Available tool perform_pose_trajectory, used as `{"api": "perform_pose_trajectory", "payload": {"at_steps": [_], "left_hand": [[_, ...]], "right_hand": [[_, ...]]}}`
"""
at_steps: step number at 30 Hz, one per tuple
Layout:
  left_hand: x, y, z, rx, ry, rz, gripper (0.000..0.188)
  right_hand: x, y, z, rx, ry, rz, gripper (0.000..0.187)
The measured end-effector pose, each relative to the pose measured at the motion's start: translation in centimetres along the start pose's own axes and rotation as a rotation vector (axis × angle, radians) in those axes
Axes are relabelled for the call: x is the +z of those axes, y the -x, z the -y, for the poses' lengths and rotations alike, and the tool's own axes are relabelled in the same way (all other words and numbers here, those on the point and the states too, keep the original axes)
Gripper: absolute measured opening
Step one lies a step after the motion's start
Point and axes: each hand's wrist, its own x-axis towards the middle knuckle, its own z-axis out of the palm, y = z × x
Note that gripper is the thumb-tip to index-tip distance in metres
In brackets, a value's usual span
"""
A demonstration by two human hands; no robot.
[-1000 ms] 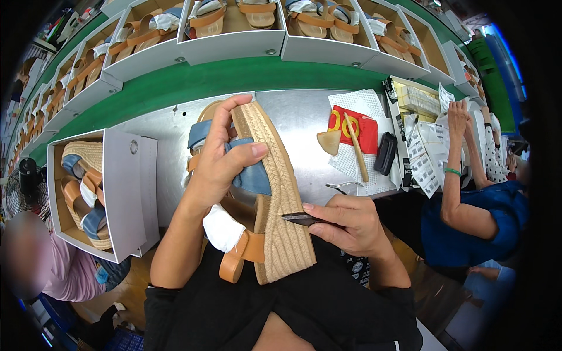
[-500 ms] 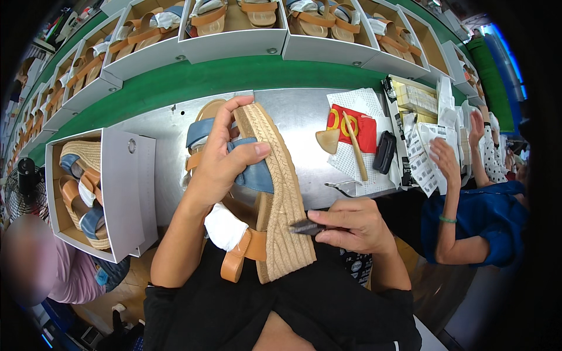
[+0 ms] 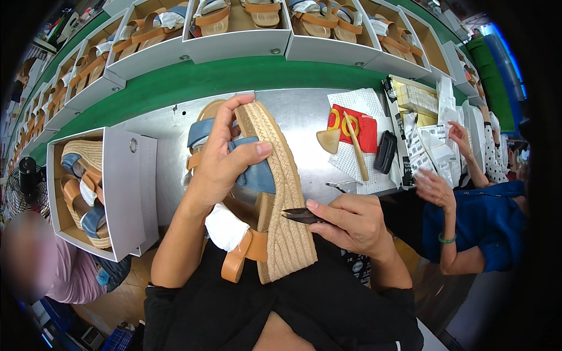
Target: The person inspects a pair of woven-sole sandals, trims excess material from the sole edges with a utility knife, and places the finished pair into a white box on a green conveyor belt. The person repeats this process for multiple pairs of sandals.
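My left hand [image 3: 225,155] grips a wedge sandal [image 3: 287,199] by its front, fingers over the toe end and thumb on the rope-woven side. The sandal is tilted with its braided wedge toward my right; it has a blue front strap, a tan ankle strap and white wrapping [image 3: 225,228] round the strap. In my right hand [image 3: 351,225] is a pair of small dark thread snips [image 3: 303,216], their tips at the woven side of the wedge. Behind my left hand a second sandal [image 3: 202,131] lies on the metal table, partly hidden.
An open white box [image 3: 126,193] with two sandals stands at the left. Several boxed sandals [image 3: 234,41] line the green conveyor [image 3: 234,79]. Right of centre lie a red packet [image 3: 366,134], a wooden stick [image 3: 355,146] and a black case [image 3: 384,152]. A co-worker [image 3: 468,228] reaches over labels at right.
The snips have shifted slightly up along the wedge and show more of their blades. My left hand keeps its hold. The co-worker's hands have moved near the labels.
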Motion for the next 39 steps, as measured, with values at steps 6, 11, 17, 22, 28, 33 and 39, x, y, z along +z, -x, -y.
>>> {"api": "perform_pose_trajectory", "payload": {"at_steps": [6,11,17,22,28,33,39], "left_hand": [[0.1,-0.1,0.2,0.016,-0.001,0.008,0.073],[0.0,0.0,0.2,0.004,0.01,0.012,0.072],[-0.2,0.0,0.4,0.006,0.0,0.006,0.073],[-0.1,-0.1,0.3,0.006,0.008,-0.019,0.073],[0.1,0.1,-0.3,-0.013,0.035,-0.029,0.072],[0.3,0.2,-0.7,0.004,0.019,-0.013,0.073],[0.0,0.3,-0.5,0.007,0.035,-0.035,0.072]], "right_hand": [[-0.2,-0.2,0.2,-0.022,0.045,0.007,0.045],[-0.2,-0.3,0.5,-0.069,0.15,-0.007,0.047],[-0.5,-0.3,0.8,-0.081,0.203,-0.019,0.045],[1.5,1.2,0.0,0.218,-0.2,-0.228,0.048],[3.3,-0.5,2.4,0.668,-0.699,-0.165,0.065],[4.9,-1.1,2.3,0.763,-0.85,-0.182,0.073],[4.8,-2.3,3.1,0.653,-0.822,-0.207,0.071]]}}
